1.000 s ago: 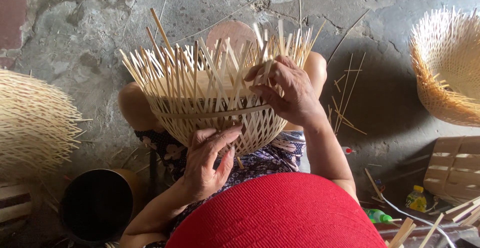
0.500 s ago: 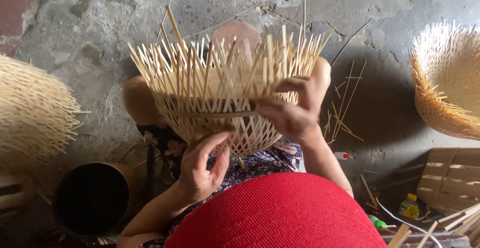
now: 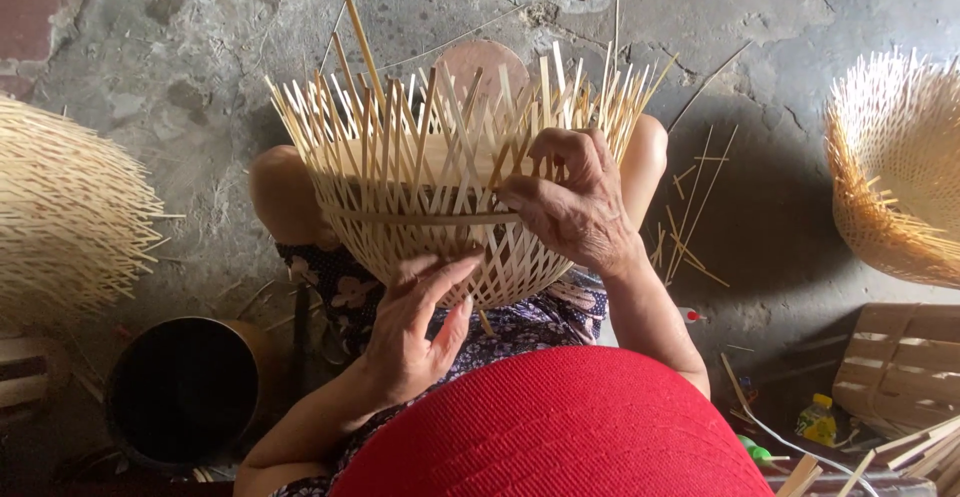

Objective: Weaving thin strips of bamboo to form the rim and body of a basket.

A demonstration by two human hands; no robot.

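Note:
An unfinished woven bamboo basket (image 3: 400, 227) rests on my lap with its loose strip ends fanning upward. My right hand (image 3: 578, 205) grips the right side of it, fingers pinching the strips at the horizontal rim band. Below the basket, my left hand (image 3: 410, 335) is spread palm-up, its fingertips touching the woven underside. The red woven brim of my hat (image 3: 550, 427) fills the bottom of the view and hides my body.
Two more unfinished bamboo baskets lie on the concrete floor, one at the left (image 3: 60, 207) and one at the right (image 3: 900, 177). A dark round pot (image 3: 185, 387) stands lower left. A wooden crate (image 3: 905, 357) and loose bamboo strips (image 3: 690, 227) lie at the right.
The basket has turned and its rim band has come into view. My right hand has shifted down to the band. My left hand has opened wider under the basket.

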